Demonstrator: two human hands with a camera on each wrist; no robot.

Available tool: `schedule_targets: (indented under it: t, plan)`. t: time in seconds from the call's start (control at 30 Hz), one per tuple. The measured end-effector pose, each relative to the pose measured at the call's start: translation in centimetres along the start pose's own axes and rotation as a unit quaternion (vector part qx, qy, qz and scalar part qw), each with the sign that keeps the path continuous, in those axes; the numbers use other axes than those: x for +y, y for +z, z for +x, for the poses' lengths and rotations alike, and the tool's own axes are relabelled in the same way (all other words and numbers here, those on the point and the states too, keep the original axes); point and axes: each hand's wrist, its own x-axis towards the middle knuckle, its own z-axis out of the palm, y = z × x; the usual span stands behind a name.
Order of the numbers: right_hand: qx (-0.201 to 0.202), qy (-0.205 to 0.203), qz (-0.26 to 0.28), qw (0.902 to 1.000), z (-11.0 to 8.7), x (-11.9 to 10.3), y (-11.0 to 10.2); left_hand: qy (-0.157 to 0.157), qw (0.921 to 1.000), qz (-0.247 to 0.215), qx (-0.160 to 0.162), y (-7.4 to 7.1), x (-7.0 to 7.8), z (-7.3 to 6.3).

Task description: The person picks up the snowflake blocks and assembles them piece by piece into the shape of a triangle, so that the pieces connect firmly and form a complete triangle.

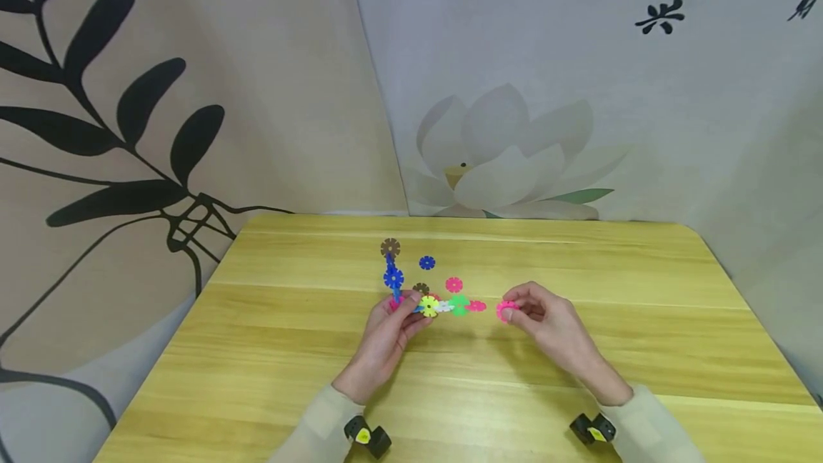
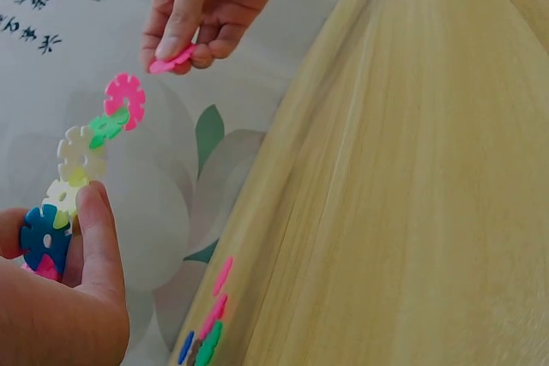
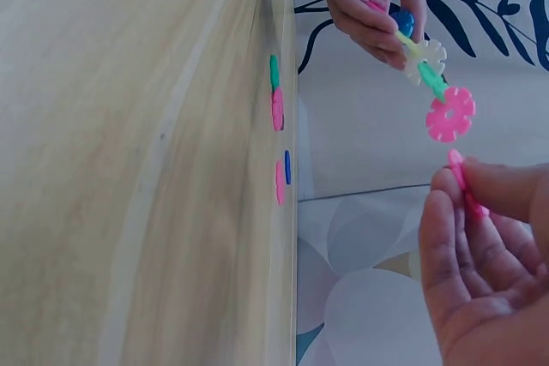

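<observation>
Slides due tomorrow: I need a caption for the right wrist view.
The right hand pinches a pink disc near the chain in the left hand.

Pale walls [image 1: 289, 91] bearing dark leaves [image 1: 99, 27], a lotus [image 1: 501, 173] and black characters [image 1: 659, 18] stand behind a wooden table [image 1: 669, 306].

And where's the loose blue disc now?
In the head view, the blue disc lies far back on the table, above and left of the loose pink disc.
</observation>
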Motion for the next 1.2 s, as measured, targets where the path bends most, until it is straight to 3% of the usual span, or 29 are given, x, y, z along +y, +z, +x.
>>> schedule_targets:
  t: [0.53, 0.87, 0.97, 1.1, 1.2]
  plan:
    - [0.004, -0.037, 0.043, 0.9984, 0.0, -1.2, 0.7, -0.002, 1.0000, 0.003, -0.004, 0.1, 0.3, -0.4]
    - [-0.004, -0.037, 0.025, 0.9990, -0.2, -1.2, 1.1, -0.007, 0.9999, -0.002, -0.008, 0.0, -0.1, -0.8]
    - [-0.009, -0.033, 0.042, 0.9986, -0.2, -1.3, 1.1, -0.001, 0.9999, -0.003, -0.015, 0.1, -0.1, -0.9]
    - [-0.017, -0.029, 0.073, 0.9967, -0.3, -1.3, 0.9, 0.007, 0.9994, 0.015, -0.030, 0.0, -0.2, -0.9]
    - [-0.016, -0.034, 0.067, 0.9970, -0.3, -1.4, 0.8, 0.006, 0.9987, 0.039, -0.031, 0.0, -0.3, -0.9]
